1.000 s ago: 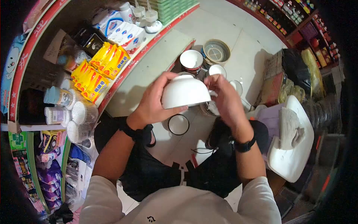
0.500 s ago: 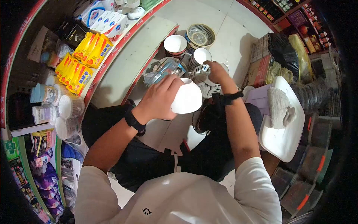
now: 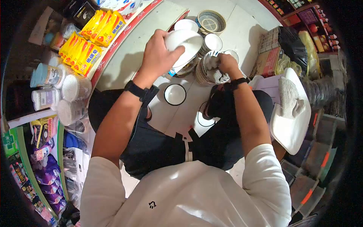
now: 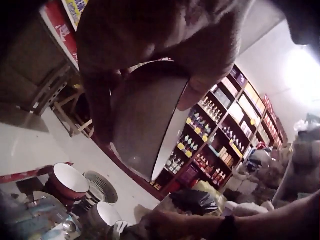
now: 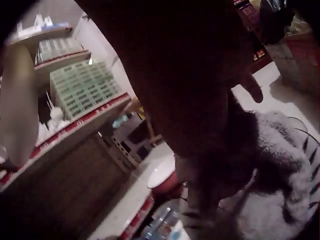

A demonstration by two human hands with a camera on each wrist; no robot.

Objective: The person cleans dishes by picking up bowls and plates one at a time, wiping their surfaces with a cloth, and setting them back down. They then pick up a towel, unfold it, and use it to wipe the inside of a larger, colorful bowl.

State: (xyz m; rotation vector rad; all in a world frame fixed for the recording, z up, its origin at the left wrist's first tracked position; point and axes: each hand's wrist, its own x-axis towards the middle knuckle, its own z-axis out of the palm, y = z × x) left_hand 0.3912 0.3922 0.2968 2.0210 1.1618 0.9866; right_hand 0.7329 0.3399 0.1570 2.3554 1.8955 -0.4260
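Observation:
My left hand [image 3: 157,53] grips a white bowl [image 3: 187,43] by its side, raised over the stacked dishes and tilted. In the left wrist view the bowl [image 4: 142,115] is shadowed, with fingers along one side and the thumb at its rim. Down at the right, my right hand [image 3: 229,65] has its fingers curled on a grey cloth [image 3: 212,65]. That cloth lies in the top bowl of a stack of striped bowls [image 3: 200,73]. The right wrist view shows the fluffy cloth [image 5: 282,145] under the dark hand, fingertips partly hidden.
Beyond the hands stand a stack of white bowls [image 3: 213,42], another white bowl [image 3: 186,25] and a round plastic basket [image 3: 211,22]. A dark-rimmed white bowl [image 3: 175,94] sits on the floor between the feet. Shelves flank the left; a white tub [image 3: 291,128] stands right.
The left hand has carried the white bowl forward and turned it from upside down to tilted. My right hand has left the bowl and come down onto the grey cloth.

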